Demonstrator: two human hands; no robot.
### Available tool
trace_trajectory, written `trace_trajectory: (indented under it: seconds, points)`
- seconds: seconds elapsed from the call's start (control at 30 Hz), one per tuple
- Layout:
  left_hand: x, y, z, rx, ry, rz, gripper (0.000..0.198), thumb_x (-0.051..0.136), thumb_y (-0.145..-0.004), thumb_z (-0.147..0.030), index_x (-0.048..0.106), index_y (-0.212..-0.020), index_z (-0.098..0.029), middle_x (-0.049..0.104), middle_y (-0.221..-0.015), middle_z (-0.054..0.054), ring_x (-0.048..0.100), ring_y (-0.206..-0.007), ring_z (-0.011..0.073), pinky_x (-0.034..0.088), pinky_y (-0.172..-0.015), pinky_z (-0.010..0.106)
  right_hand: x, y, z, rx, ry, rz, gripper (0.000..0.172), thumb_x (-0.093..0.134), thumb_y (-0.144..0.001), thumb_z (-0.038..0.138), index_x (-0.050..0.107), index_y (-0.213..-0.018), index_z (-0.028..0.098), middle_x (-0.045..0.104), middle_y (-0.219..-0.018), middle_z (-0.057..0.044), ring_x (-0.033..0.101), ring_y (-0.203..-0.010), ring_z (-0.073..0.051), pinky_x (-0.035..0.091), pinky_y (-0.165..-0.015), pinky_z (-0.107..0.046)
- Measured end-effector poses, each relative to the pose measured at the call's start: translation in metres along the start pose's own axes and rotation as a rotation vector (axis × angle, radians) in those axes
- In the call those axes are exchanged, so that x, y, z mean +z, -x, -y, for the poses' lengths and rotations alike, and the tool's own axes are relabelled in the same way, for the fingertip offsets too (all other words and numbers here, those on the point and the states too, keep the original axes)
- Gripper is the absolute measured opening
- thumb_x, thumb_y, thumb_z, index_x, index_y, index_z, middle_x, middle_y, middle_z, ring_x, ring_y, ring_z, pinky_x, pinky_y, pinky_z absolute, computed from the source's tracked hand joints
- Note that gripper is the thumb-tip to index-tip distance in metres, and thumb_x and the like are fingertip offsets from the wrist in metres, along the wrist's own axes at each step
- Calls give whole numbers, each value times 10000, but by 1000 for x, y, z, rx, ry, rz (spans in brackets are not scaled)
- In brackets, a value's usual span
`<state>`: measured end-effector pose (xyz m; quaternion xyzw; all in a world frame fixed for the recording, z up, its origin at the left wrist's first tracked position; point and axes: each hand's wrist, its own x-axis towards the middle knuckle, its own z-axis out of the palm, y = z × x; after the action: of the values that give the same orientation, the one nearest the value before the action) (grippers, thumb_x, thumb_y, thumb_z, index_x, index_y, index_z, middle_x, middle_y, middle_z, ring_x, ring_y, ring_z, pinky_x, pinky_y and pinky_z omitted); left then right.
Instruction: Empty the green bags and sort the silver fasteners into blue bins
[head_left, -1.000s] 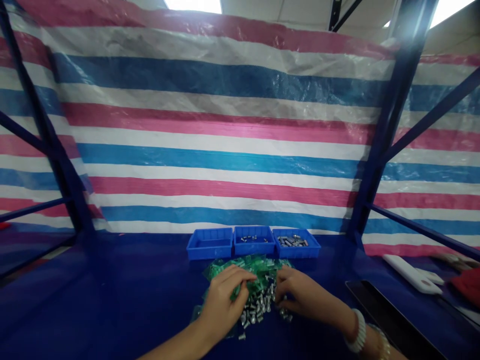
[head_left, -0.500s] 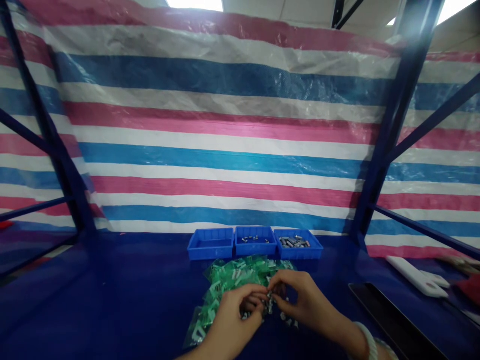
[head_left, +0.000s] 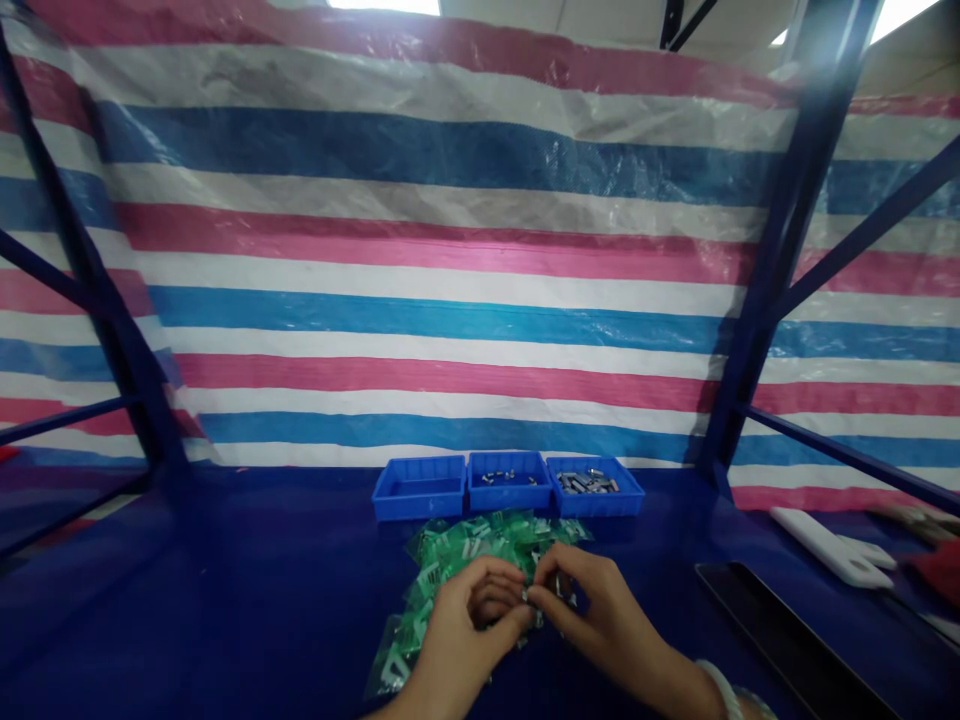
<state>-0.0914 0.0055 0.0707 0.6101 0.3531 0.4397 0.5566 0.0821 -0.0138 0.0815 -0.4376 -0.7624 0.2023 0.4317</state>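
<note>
My left hand (head_left: 466,628) is curled above the heap of green-printed clear plastic bags (head_left: 439,575), thumb and fingers closed. Whatever lies inside that curl is hidden. Just to its right, my right hand (head_left: 596,608) pinches with thumb and index finger at a tiny shiny metal part (head_left: 526,595), too small to name exactly. The fingertips of both hands nearly meet there. Several more small silvery metal parts (head_left: 538,618) show below and between the hands, mostly covered by them.
Behind the bags stand an open blue bin (head_left: 420,490), a middle blue bin (head_left: 508,497) with several small metal pieces and a right blue bin (head_left: 596,505) with silvery parts. On the right lie a black flat device (head_left: 780,630) and a white object (head_left: 829,548). Blue posts (head_left: 765,290) flank the table.
My left fingers have curled in a little more, and my right hand has shifted slightly left and down. Fewer of the loose metal parts show beneath the hands now.
</note>
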Motion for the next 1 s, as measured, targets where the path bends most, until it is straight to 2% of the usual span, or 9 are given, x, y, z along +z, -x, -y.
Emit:
trace_trajectory:
  seconds: [0.13,0.3,0.43,0.53,0.67,0.73,0.87,0.93,1.0]
  points:
    - [-1,1,-1,106,-91,-50,101,680,-723,-198,641,-812,-170,679,-762,26,661,-728,163,536,-667,257,7,1,0,117,-157,30,212,549,-907,327,591,-766,174,573,-669,13,506,-606,-122,383,-569,-221]
    - [-2,-8,-8,339,-290,-77,46,621,-760,-158,663,-771,-173,640,-752,25,645,-697,161,532,-653,264,5,-3,-7,127,-335,108,341,495,-932,410,631,-741,161,602,-683,-7,541,-637,-134,413,-591,-233]
    - [0,-47,-15,481,-439,-122,112,576,-752,-110,673,-763,-163,656,-755,38,644,-713,169,528,-667,279,-6,-13,-19,115,-281,41,275,540,-902,390,688,-853,163,686,-794,-48,617,-725,-169,469,-654,-264]
    - [4,-85,-15,515,-483,-113,157,568,-717,-68,687,-760,-160,671,-755,37,646,-711,165,529,-685,283,-9,-20,-31,147,-340,14,275,569,-867,368,683,-1001,156,716,-921,-88,661,-790,-200,511,-644,-279]
    - [4,-114,-17,536,-543,-75,178,552,-729,-69,694,-785,-160,690,-776,38,652,-715,161,534,-701,292,-14,-25,-41,155,-226,-114,249,530,-865,304,685,-965,137,727,-897,-99,676,-778,-203,528,-646,-289]
    - [-1,-115,-21,544,-580,-52,194,539,-747,-74,697,-811,-167,696,-800,38,654,-740,162,532,-721,302,-22,-27,-44,133,-79,-143,231,507,-865,249,683,-963,135,729,-881,-89,677,-786,-198,522,-658,-282]
    - [-8,-99,-29,540,-645,32,210,540,-753,-70,707,-815,-182,713,-805,38,659,-749,171,522,-705,306,-38,-31,-55,115,274,-38,195,526,-817,135,703,-896,154,708,-752,-35,643,-680,-165,486,-621,-257]
    - [-10,-87,-28,537,-668,51,214,541,-753,-66,705,-816,-188,718,-812,38,658,-772,180,514,-722,319,-40,-31,-62,117,363,-13,191,547,-783,91,710,-864,151,694,-736,-35,625,-682,-173,482,-666,-283]
    - [-11,-74,-25,534,-683,55,218,531,-762,-64,701,-816,-190,716,-815,42,655,-783,185,505,-738,328,-37,-30,-68,119,421,-8,181,574,-768,79,711,-869,138,692,-789,-62,624,-763,-202,476,-733,-315]
